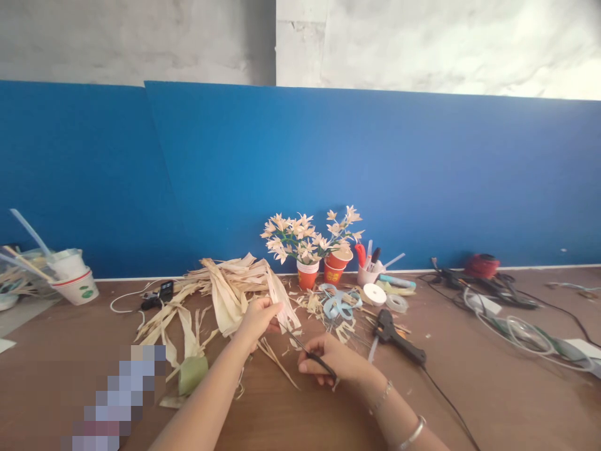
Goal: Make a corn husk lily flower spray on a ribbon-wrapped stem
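Observation:
My left hand (258,322) pinches a pale dried corn husk (280,297) between thumb and fingers, its broad end hanging down to the right. My right hand (331,357) is wrapped round black-handled scissors (320,363), whose blades point up and left toward the lower edge of the husk. Whether the blades touch the husk I cannot tell. Behind my left hand lies a heap of dried husks (223,288). Beyond both hands, pale handmade flowers (295,232) on green stems stand in a red paper cup (307,275).
A black glue gun (399,338) lies right of my right hand, its cord running to the front edge. Blue ribbon (339,302), a white spool (374,294) and a pen cup (369,274) sit farther back. Cables (521,332) lie right; paper cups (77,288) stand left.

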The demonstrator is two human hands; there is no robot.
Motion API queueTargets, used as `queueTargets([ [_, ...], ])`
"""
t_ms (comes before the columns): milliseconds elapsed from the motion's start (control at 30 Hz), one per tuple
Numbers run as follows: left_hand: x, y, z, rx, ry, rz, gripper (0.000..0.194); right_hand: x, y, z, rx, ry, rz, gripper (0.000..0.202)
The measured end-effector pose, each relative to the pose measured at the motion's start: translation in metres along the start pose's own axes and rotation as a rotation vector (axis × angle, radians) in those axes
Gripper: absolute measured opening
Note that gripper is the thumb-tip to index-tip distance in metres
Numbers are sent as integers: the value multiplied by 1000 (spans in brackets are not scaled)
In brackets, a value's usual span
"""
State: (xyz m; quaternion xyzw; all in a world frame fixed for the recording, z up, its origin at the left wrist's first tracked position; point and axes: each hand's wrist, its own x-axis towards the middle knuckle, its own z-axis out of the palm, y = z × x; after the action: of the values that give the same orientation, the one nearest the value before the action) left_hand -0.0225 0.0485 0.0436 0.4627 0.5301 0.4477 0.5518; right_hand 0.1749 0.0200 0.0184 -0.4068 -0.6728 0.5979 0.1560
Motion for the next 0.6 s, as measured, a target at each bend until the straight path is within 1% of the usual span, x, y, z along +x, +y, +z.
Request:
queueTargets([
  [433,-4,3,1,-21,-3,-10,27,1,-1,1,13,21,3,32],
  [600,-4,4,-1,-18,6,9,28,1,-5,1,29,14,-52,32],
])
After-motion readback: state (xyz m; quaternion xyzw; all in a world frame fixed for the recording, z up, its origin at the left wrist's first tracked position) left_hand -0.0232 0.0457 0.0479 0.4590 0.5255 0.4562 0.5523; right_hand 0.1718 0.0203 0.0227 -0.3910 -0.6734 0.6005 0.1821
